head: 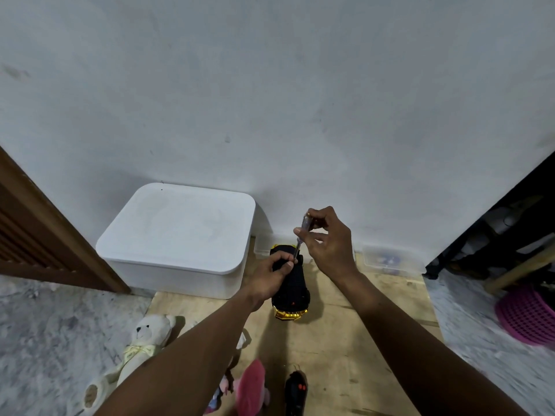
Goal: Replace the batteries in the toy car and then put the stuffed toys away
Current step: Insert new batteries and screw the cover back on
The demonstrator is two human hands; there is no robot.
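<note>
We have the toy car [289, 283] flipped belly-up on the cardboard sheet [375, 319], near its far edge, so the black underside with the battery cover faces us. Our left hand [268, 279] wraps the chassis, fingers curled over it and the thumb braced near the screwdriver's tip — that grip seems meant to keep the car from rolling while we turn. Our right hand [327, 238] pinches the clear-handled screwdriver [301, 235] between thumb and fingertips, shaft angled down into the underside; we judge we are working the cover screw, though the screw itself is hidden.

The stuffed toys wait at the near edge: a white teddy bear [141, 343] lying half on the grey mottled floor [54, 319], a pink plush [250, 388] beside a dark remote control [295, 390]. A lidded white storage bin [180, 235] stands against the pale wall [270, 85] — likely their home. A clear plastic box [390, 261] sits at the far right corner, a purple basket [528, 316] beyond it.
</note>
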